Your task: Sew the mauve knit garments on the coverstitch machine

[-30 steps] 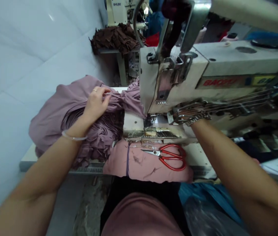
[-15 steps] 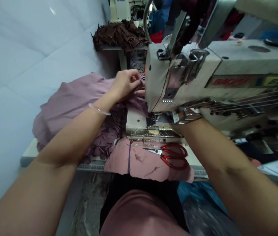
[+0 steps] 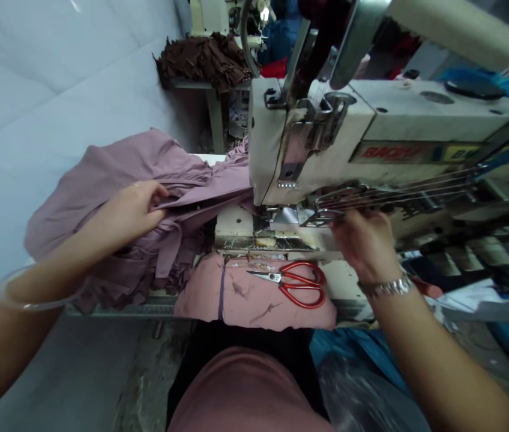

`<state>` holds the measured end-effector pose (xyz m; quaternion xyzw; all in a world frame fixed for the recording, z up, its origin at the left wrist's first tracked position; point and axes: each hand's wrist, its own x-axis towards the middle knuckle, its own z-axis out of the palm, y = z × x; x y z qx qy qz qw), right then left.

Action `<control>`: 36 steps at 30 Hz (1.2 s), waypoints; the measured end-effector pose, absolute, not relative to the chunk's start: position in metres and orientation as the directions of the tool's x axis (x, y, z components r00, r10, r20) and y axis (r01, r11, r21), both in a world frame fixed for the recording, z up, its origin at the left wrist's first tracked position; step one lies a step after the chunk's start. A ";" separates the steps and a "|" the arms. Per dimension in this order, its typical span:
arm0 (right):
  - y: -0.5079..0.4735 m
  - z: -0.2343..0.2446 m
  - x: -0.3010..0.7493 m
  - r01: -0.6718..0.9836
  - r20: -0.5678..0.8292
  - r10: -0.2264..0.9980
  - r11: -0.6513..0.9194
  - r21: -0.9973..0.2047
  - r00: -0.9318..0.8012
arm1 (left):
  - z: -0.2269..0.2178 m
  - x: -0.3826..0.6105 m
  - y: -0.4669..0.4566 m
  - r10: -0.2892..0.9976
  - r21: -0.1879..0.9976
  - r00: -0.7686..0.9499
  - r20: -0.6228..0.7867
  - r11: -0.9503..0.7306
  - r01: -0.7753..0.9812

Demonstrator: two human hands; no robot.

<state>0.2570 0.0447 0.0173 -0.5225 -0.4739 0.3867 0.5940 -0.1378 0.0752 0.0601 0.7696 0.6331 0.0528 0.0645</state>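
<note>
My left hand (image 3: 131, 211) is closed on a fold of mauve fabric (image 3: 114, 174), pulled taut towards the needle area of the sewing machine (image 3: 371, 138). That cloth is heaped on the left of the table. My right hand (image 3: 365, 243), with a metal watch on the wrist, hovers blurred just in front of the machine bed, right of the presser foot (image 3: 277, 216); I cannot see anything in its fingers. Red-handled scissors (image 3: 297, 283) lie on a pink cloth pad (image 3: 245, 300) at the table's front edge, just left of my right hand.
A pale wall (image 3: 33, 90) closes off the left side. At the back stands another sewing machine (image 3: 212, 15) with a pile of brown fabric (image 3: 200, 57). Blue cloth (image 3: 358, 354) hangs below the table on the right. My lap is covered in pink.
My left hand has drawn back from behind the machine head to the left, dragging the mauve cloth. My right hand has come out from under the machine arm into view.
</note>
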 end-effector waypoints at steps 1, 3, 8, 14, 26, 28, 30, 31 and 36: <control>0.032 0.014 0.256 -0.012 0.136 0.960 0.143 -0.990 0.243 | 0.065 -0.140 0.070 0.990 0.164 0.141 -0.008 -0.137 0.977; 0.011 0.007 0.253 -0.110 0.081 0.975 0.106 -0.988 0.208 | 0.075 -0.135 0.066 0.995 0.217 0.097 -0.013 -0.092 0.972; -0.009 0.003 0.250 -0.343 0.060 0.968 0.144 -0.928 0.245 | 0.083 -0.095 0.060 0.981 0.682 0.155 -0.114 -0.036 0.731; -0.017 0.006 0.289 -0.673 -0.096 0.863 0.311 -0.671 0.495 | 0.060 -0.104 0.052 0.972 0.226 0.233 -0.033 -0.219 0.949; -0.015 0.001 0.210 0.662 0.536 0.679 0.700 -0.269 -0.501 | 0.071 -0.067 0.030 0.905 0.732 0.425 -0.003 -0.288 0.617; -0.005 -0.004 0.213 0.697 0.426 0.634 0.717 -0.009 -0.646 | 0.049 -0.049 0.031 0.713 0.548 0.683 0.157 -0.638 0.541; 0.002 -0.008 0.226 0.705 0.386 0.625 0.701 0.105 -0.679 | 0.027 -0.038 0.031 0.591 0.198 0.766 0.253 -0.806 0.557; 0.005 -0.009 0.233 0.698 0.374 0.617 0.704 0.130 -0.692 | 0.019 -0.035 0.031 0.559 0.042 0.776 0.291 -0.818 0.574; 0.004 -0.008 0.242 0.666 0.372 0.580 0.729 0.161 -0.725 | 0.007 -0.031 0.025 0.419 -0.215 0.806 0.419 -0.817 0.536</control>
